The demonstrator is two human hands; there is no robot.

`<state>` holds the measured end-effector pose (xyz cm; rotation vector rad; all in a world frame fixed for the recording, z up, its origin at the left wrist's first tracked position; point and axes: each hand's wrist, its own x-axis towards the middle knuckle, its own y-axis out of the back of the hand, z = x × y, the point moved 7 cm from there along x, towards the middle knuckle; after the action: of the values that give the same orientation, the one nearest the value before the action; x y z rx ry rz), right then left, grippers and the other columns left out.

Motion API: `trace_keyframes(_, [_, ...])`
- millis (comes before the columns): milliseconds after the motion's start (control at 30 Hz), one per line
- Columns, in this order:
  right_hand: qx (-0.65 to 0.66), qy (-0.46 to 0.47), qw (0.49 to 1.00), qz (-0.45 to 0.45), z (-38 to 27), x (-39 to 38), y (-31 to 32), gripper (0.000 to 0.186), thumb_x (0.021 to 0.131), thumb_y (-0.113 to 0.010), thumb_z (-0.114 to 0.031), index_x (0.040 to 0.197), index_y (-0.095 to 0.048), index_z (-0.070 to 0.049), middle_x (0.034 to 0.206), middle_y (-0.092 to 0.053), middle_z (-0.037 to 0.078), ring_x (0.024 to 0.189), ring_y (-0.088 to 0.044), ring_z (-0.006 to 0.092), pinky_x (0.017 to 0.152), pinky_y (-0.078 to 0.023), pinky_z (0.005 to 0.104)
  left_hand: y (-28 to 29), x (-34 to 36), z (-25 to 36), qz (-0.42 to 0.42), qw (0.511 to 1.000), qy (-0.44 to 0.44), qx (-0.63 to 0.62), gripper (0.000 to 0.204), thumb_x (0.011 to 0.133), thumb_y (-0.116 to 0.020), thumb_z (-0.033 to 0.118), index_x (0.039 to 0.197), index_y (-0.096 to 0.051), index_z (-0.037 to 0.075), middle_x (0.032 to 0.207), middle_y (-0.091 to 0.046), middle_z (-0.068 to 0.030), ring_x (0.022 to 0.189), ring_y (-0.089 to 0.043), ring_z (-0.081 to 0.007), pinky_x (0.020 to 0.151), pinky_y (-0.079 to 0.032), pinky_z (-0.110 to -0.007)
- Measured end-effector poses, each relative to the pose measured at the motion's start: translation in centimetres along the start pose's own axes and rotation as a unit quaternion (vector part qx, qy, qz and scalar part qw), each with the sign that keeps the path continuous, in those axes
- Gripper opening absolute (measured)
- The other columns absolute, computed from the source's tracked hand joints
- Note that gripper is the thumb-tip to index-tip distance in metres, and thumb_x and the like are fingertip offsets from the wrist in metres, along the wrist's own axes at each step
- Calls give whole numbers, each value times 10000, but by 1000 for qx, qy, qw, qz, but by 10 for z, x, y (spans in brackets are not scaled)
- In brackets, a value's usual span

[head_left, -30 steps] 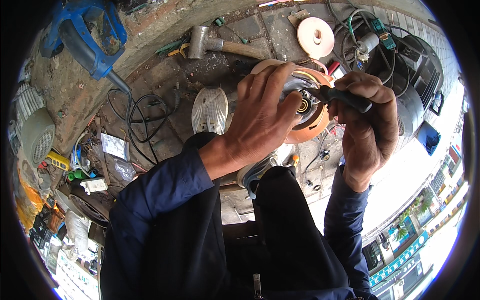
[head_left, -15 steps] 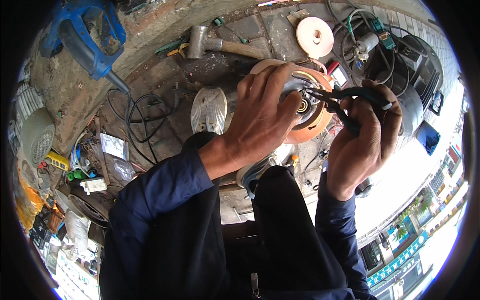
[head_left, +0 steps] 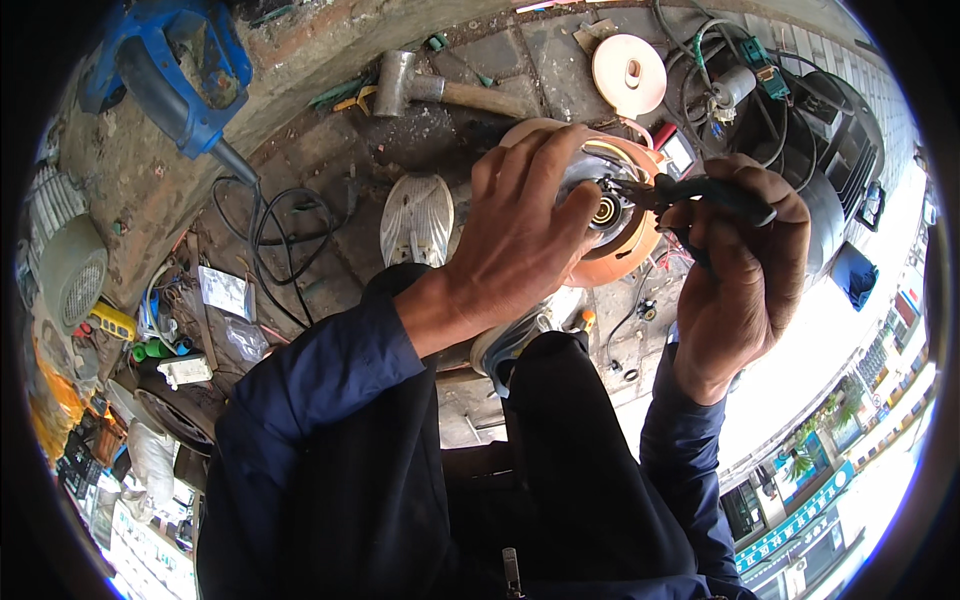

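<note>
1. Head view, left side: my left hand (head_left: 525,235) is wrapped over the orange fan motor housing (head_left: 615,262), fingers closed across its top, steadying it above my knee.
2. Head view, right side: my right hand (head_left: 735,265) is closed around the dark handles of the needle-nose pliers (head_left: 690,195); the tips sit at the bearing hub (head_left: 604,210) in the motor's centre (whether they pinch anything there I cannot tell).
3. Step in hand, as I judge it: working a small part at the hub with the pliers.
4. Next move calls for a firm left-hand brace and a straight, controlled pull or twist, so the tips do not slip off.
5. Surroundings: a hammer (head_left: 440,90) and a round cream disc (head_left: 628,74) lie on the paving beyond.
</note>
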<state>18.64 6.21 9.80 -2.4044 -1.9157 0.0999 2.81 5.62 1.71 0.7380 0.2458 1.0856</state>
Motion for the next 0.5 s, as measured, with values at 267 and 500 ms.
trace_keyframes(267, [-61,15,994,-86,2,8,-1,325,986,-559,43,1310,-576,72,1306,-644,235,982,-678,223,886,-590,358,1,0,1,6,1000,-2,8,553,718,-963,213,1149,-635,100,1562,-464,-190,1387,-494,-396,1092,-354,-546])
trace_keyframes(500, [-30,13,990,-135,4,13,-3,333,980,-544,111,1302,-600,49,1299,-647,187,1013,-666,194,868,-583,326,1,2,0,-3,1000,6,0,528,726,-959,205,1134,-643,91,1562,-458,-189,1386,-486,-392,1089,-354,-547])
